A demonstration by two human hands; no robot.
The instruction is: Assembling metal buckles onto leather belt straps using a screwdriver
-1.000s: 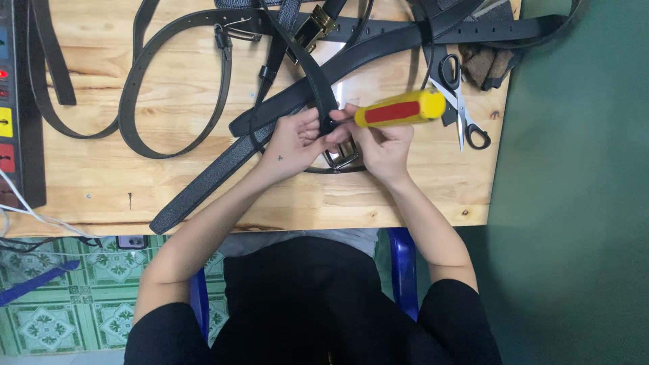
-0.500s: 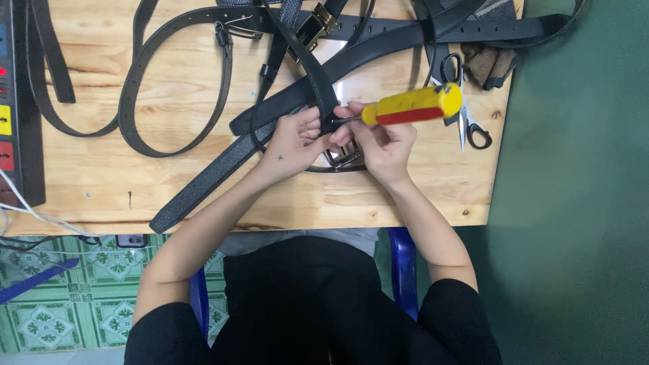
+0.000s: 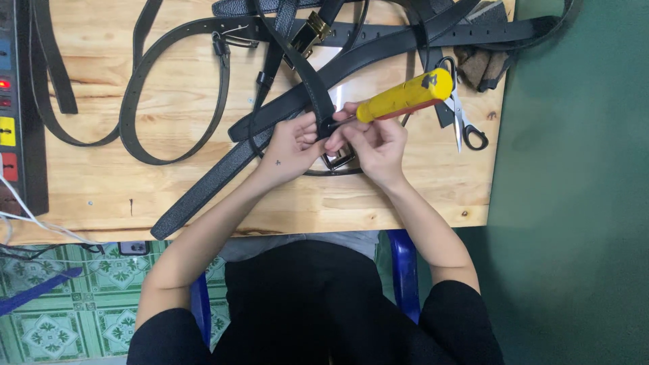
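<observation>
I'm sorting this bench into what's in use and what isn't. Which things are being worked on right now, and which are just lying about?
In use:
- left hand pinching the black belt
- right hand holding the yellow-handled screwdriver
- metal buckle under the fingers

Lying about:
- scissors
- looped belt
- gold-buckled belt
- power strip

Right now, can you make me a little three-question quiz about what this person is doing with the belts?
1. True or false: the right hand holds a yellow-handled screwdriver.
2. What lies just right of the screwdriver? A) scissors B) hammer C) tape
3. What metal part sits under both hands?

Key
1. True; its tip meets the black belt pinched by the left hand.
2. A, the scissors on the wooden table.
3. A belt buckle.
</observation>
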